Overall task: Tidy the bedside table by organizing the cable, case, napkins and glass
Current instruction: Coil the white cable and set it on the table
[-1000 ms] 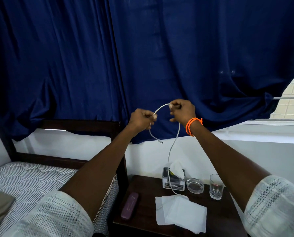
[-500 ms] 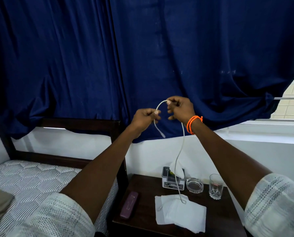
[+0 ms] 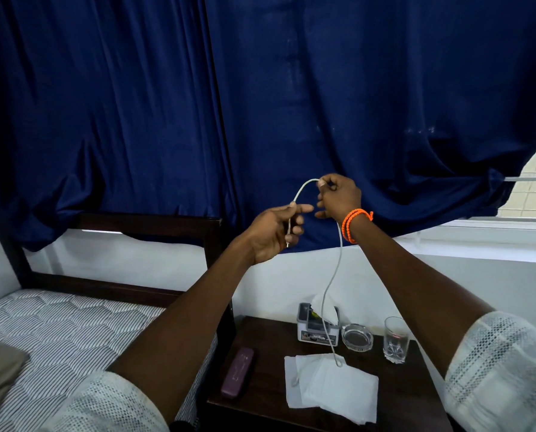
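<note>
A thin white cable (image 3: 333, 275) is held up in front of the blue curtain. My left hand (image 3: 276, 232) grips one end, its plug pointing down past the palm. My right hand (image 3: 338, 198), with an orange band on the wrist, pinches the cable a short arc further along. The rest hangs down to the white napkins (image 3: 335, 388), its lower end lying on them. The napkins lie spread on the dark bedside table (image 3: 260, 344). A purple case (image 3: 238, 371) lies at the table's left edge. A clear glass (image 3: 396, 339) stands at the back right.
A tissue box (image 3: 318, 325) and a glass ashtray (image 3: 357, 337) stand along the table's back edge. A bed with a striped mattress (image 3: 67, 332) and dark headboard (image 3: 154, 219) is to the left. A white wall and window sill (image 3: 485, 241) run behind.
My hands have drawn apart a little, the left lowering and the right rising. The cable's hanging end has lifted higher over the napkins.
</note>
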The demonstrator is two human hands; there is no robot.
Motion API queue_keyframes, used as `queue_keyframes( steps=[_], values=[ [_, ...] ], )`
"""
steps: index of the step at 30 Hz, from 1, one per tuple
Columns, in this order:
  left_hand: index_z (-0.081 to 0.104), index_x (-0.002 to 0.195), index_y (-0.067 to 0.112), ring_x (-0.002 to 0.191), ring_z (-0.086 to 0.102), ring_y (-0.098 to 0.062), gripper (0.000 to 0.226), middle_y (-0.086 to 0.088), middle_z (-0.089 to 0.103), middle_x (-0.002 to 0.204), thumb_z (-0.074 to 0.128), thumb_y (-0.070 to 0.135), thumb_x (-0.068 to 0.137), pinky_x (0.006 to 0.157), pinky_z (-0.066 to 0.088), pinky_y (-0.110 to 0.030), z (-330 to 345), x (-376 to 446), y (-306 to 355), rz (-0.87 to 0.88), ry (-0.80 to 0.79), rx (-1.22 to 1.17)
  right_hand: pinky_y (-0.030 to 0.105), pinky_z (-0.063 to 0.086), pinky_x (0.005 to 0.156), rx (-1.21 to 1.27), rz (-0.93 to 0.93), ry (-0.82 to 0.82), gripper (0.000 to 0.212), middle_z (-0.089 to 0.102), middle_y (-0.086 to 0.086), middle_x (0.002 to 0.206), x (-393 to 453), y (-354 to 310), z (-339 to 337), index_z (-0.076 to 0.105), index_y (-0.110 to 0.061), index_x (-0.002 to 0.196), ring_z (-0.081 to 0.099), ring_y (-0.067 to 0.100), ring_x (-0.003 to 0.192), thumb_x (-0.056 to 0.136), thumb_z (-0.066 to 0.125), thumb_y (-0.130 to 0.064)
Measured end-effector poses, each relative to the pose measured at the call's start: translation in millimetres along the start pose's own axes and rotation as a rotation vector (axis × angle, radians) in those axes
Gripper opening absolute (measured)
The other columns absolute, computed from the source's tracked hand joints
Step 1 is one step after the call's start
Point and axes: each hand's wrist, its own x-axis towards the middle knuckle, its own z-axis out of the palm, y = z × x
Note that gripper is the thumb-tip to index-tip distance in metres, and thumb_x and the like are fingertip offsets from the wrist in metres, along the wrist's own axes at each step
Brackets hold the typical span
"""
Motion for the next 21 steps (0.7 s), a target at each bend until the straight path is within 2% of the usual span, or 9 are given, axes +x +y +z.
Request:
queue_keyframes(
  steps=[4,8,9,11,13,16,17,19,21],
  values=[
    [0.058,0.133,0.000,0.070,0.057,-0.009,0.033,-0.003,0.065,0.089,0.042,0.014,0.108,0.050,0.042,-0.017,-1,-2,6,0.066,-0.088,-0.117,0.034,0.060,0.048,-0.097,-0.023,-0.036,0.013,0.066,0.009,0.076,-2,6,-1,0.069,-0.017,0.094,0.065,0.018,0.061,0.098,0.057,-0.020],
    [0.056,0.136,0.000,0.084,0.066,-0.010,0.035,-0.004,0.074,0.109,0.045,-0.002,0.103,0.060,0.048,-0.015,-1,-2,17,0.163,-0.160,-0.139,0.029,0.055,0.043,-0.225,-0.071,-0.141,0.016,0.065,0.009,0.073,-9,15,3,0.071,-0.016,0.092,0.063,0.019,0.059,0.095,0.055,-0.015],
    [0.056,0.135,0.000,0.089,0.070,-0.012,0.035,-0.006,0.074,0.114,0.045,-0.004,0.102,0.064,0.052,-0.015,-1,-1,20,0.179,-0.167,-0.151,0.027,0.054,0.045,-0.271,-0.106,-0.174,0.018,0.066,0.009,0.073,-12,18,4,0.072,-0.016,0.093,0.062,0.020,0.060,0.094,0.054,-0.014],
    [0.054,0.135,-0.001,0.105,0.073,-0.020,0.035,-0.012,0.072,0.124,0.044,-0.007,0.102,0.080,0.060,-0.021,-1,1,25,0.214,-0.158,-0.200,0.024,0.045,0.059,-0.442,-0.221,-0.232,0.018,0.068,0.003,0.076,-17,21,8,0.072,-0.018,0.092,0.060,0.019,0.067,0.094,0.055,-0.016],
    [0.049,0.138,-0.005,0.116,0.070,-0.027,0.038,-0.018,0.065,0.134,0.047,-0.009,0.100,0.095,0.059,-0.031,-1,4,30,0.256,-0.108,-0.245,0.021,0.037,0.065,-0.540,-0.296,-0.283,0.016,0.068,-0.002,0.078,-22,20,13,0.072,-0.022,0.091,0.057,0.015,0.072,0.095,0.056,-0.019],
    [0.045,0.143,-0.005,0.120,0.067,-0.027,0.045,-0.020,0.056,0.144,0.052,-0.010,0.098,0.100,0.057,-0.038,-5,11,37,0.323,0.044,-0.229,0.033,0.056,0.062,-0.450,-0.266,-0.389,0.016,0.068,0.004,0.078,-29,17,19,0.072,-0.018,0.096,0.064,0.022,0.074,0.096,0.056,-0.018],
    [0.045,0.143,-0.004,0.123,0.065,-0.027,0.047,-0.020,0.055,0.146,0.053,-0.010,0.098,0.101,0.057,-0.038,-6,14,38,0.339,0.097,-0.211,0.032,0.060,0.058,-0.407,-0.245,-0.421,0.016,0.068,0.006,0.078,-31,15,20,0.071,-0.016,0.097,0.065,0.022,0.073,0.097,0.056,-0.018],
    [0.043,0.145,-0.003,0.131,0.059,-0.029,0.049,-0.020,0.054,0.147,0.055,-0.009,0.098,0.106,0.053,-0.040,-10,18,40,0.355,0.187,-0.168,0.025,0.058,0.051,-0.371,-0.250,-0.466,0.014,0.066,0.006,0.075,-34,11,21,0.068,-0.015,0.094,0.064,0.017,0.069,0.098,0.055,-0.018],
    [0.042,0.147,-0.002,0.134,0.056,-0.030,0.052,-0.018,0.055,0.146,0.057,-0.008,0.097,0.108,0.050,-0.040,-14,20,40,0.366,0.249,-0.113,0.024,0.058,0.051,-0.373,-0.267,-0.490,0.013,0.067,0.005,0.073,-37,7,22,0.068,-0.013,0.092,0.064,0.015,0.066,0.097,0.056,-0.015]
  ],
)
